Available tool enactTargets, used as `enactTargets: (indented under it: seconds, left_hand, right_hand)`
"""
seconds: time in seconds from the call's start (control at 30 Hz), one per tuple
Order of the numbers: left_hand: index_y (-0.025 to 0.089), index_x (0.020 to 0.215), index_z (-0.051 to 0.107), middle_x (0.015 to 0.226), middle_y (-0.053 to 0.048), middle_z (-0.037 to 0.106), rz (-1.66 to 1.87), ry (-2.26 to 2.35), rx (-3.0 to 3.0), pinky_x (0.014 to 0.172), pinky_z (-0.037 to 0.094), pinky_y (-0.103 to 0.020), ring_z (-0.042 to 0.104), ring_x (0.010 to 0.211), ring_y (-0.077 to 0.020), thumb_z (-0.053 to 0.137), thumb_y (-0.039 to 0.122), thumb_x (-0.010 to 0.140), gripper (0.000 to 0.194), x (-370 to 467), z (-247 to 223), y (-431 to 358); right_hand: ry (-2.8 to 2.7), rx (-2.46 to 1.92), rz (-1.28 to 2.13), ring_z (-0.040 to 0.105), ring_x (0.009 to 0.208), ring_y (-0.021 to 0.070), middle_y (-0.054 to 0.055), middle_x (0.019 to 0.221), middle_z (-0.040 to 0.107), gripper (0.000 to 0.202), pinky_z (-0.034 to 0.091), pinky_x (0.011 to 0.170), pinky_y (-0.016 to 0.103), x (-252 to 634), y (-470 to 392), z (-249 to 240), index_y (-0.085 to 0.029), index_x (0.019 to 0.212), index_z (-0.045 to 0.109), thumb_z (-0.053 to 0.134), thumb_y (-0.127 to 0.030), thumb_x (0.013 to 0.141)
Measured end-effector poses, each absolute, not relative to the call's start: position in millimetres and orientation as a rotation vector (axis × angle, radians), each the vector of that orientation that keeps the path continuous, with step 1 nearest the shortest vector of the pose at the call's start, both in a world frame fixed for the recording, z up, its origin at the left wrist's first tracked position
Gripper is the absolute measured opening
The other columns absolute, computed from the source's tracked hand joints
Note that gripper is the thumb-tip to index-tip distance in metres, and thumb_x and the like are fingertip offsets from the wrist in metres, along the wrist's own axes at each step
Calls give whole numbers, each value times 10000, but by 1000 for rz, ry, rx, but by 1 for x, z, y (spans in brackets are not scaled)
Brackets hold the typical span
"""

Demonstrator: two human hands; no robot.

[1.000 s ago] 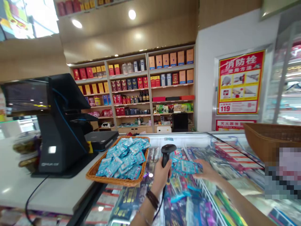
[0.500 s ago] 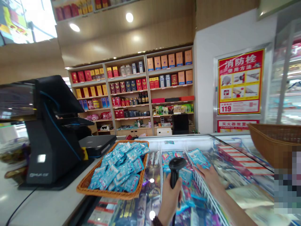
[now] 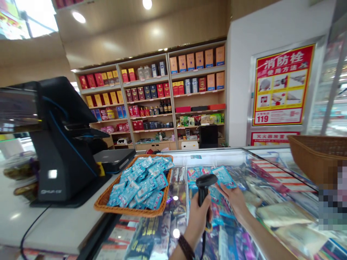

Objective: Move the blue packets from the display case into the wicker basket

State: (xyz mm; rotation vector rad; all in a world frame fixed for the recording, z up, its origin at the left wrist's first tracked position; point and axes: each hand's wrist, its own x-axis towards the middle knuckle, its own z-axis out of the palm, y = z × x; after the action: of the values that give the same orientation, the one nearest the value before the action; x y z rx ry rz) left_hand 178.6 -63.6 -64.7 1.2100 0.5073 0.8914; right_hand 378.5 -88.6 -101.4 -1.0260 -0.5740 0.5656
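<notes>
My left hand (image 3: 199, 213) is wrapped round the grip of a black barcode scanner (image 3: 206, 180), which stands upright with its cable hanging below. Just to its right, my right hand (image 3: 234, 198) pinches the lower edge of a blue snack packet (image 3: 223, 176). The packet is tilted and lies close to the scanner's head; my fingers hide part of its lower edge. Both hands are above a glass-topped freezer (image 3: 241, 153) full of colourful packs. To their left, an orange wicker basket (image 3: 101, 203) holds a heap of similar blue packets (image 3: 143, 180).
A black checkout terminal (image 3: 59, 144) stands on the pale counter (image 3: 62, 227) at left, with a flat black box (image 3: 116, 159) behind the basket. A brown basket (image 3: 317, 155) is at far right, beside a blurred patch. Shelves of boxed goods (image 3: 150, 92) line the back wall.
My right hand has moved left with the blue packet, bringing it nearer the scanner. The left hand still grips the scanner. The view has shifted slightly.
</notes>
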Motion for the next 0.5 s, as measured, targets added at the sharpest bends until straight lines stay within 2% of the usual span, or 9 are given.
enactTargets:
  seconds: [0.17, 0.37, 0.5]
  left_hand:
    - [265, 921, 659, 604, 87, 586, 888, 491, 1205, 445, 342, -256, 472, 408, -95, 1048, 1056, 626, 929, 179, -65, -64]
    - [259, 945, 685, 610, 81, 591, 891, 484, 1216, 450, 338, -251, 477, 415, -101, 1057, 992, 682, 863, 180, -68, -62]
    - [268, 918, 678, 582, 95, 540, 927, 496, 1216, 440, 311, -263, 449, 409, -99, 1077, 930, 712, 801, 181, -71, -61]
  right_hand:
    - [-575, -1032, 562, 986, 1154, 514, 39, 960, 965, 893, 707, 1302, 744, 376, -90, -100, -338, 1289, 895, 1217, -628, 508]
    - [-585, -1052, 538, 992, 1056, 515, -2, 902, 953, 776, 673, 1326, 803, 376, -90, -97, -398, 1189, 896, 1199, -674, 529]
    - [-576, -1076, 532, 975, 1140, 574, 39, 907, 946, 868, 649, 1327, 857, 376, -89, -97, -354, 1204, 904, 1180, -708, 461]
